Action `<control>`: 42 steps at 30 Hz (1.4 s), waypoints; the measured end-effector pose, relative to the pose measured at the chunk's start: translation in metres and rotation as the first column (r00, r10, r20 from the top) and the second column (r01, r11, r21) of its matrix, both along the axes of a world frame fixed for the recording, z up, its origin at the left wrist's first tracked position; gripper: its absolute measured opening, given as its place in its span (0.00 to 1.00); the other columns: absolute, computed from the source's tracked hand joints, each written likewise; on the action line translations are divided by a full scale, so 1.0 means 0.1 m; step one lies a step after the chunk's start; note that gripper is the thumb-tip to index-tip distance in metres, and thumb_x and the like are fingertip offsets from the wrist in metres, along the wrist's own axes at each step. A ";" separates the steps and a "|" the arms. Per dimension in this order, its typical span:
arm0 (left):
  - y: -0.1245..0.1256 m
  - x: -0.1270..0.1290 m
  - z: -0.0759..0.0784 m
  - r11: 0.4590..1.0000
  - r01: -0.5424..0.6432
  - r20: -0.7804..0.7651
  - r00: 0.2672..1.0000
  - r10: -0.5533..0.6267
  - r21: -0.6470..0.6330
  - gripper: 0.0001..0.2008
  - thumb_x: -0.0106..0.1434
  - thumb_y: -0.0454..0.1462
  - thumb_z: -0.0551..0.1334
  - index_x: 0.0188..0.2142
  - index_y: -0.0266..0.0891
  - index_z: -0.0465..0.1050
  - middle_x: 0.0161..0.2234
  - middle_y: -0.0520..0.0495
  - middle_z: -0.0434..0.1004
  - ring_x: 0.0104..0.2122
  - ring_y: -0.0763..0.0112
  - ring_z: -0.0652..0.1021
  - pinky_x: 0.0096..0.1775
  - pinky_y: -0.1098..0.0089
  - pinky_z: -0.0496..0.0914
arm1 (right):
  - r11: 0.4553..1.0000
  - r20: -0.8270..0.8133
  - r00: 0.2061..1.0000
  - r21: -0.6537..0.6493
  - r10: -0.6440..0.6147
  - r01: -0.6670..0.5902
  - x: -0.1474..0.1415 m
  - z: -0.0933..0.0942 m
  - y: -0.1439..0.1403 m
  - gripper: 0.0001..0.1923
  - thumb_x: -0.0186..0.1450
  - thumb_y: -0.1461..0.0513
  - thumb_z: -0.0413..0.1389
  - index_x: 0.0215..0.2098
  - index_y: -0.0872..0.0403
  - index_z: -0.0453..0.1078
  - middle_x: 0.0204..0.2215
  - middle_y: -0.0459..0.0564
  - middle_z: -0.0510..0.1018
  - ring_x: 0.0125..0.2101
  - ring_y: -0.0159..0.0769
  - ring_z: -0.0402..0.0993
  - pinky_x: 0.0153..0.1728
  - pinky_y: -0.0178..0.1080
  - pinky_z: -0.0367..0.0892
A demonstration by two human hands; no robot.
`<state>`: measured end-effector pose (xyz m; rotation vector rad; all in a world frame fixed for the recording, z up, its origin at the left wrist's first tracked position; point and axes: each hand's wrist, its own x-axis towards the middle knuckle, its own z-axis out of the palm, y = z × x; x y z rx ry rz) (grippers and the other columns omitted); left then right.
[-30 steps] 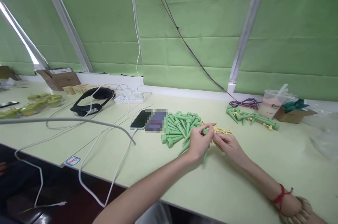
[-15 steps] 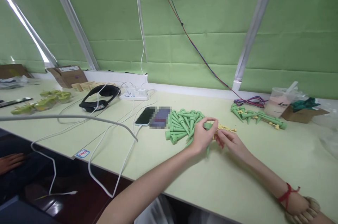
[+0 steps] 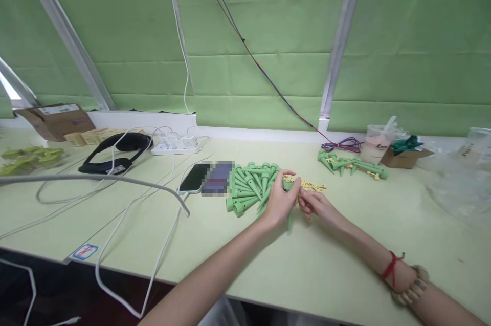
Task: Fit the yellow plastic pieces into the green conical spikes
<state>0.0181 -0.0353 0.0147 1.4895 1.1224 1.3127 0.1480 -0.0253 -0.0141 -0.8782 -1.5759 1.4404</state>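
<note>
The left hand gripped a green spike, tip pointing down, just right of the spike pile. The right hand pinched a small yellow piece at its head. Steadying the spike and lining the piece up squarely looked wise.

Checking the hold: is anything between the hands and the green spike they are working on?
Nothing visible does. The left hand already grips the green spike, whose tip points down below the palm, and the right hand meets it at the top. The pile of green spikes lies just left, beside the left hand.
</note>
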 end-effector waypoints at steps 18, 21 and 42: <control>0.08 -0.22 -0.06 0.907 -0.092 -0.419 0.864 0.277 0.411 0.14 0.60 0.42 0.53 0.43 0.42 0.68 0.18 0.55 0.65 0.18 0.72 0.66 0.28 0.72 0.60 | 0.806 0.050 0.884 0.438 -0.464 0.398 0.22 0.17 0.14 0.22 0.59 0.53 0.48 0.14 0.51 0.44 0.12 0.39 0.46 0.15 0.25 0.44 0.18 0.33 0.44; 0.14 -0.29 -0.12 0.843 -0.040 -0.503 0.787 0.358 0.536 0.10 0.57 0.39 0.54 0.35 0.41 0.72 0.16 0.52 0.66 0.20 0.70 0.69 0.30 0.70 0.62 | 0.642 0.269 0.792 0.742 -0.548 0.193 0.28 0.18 0.12 0.18 0.56 0.61 0.49 0.12 0.54 0.46 0.10 0.40 0.52 0.15 0.25 0.45 0.20 0.34 0.44; -0.04 0.18 -0.35 0.862 -0.368 -0.131 0.891 0.434 0.349 0.19 0.62 0.46 0.49 0.49 0.40 0.55 0.36 0.46 0.69 0.26 0.71 0.70 0.29 0.70 0.64 | 0.860 -0.067 0.938 0.381 -0.341 0.340 0.09 0.16 0.07 0.19 0.59 0.56 0.45 0.14 0.52 0.47 0.12 0.40 0.51 0.16 0.28 0.49 0.19 0.33 0.47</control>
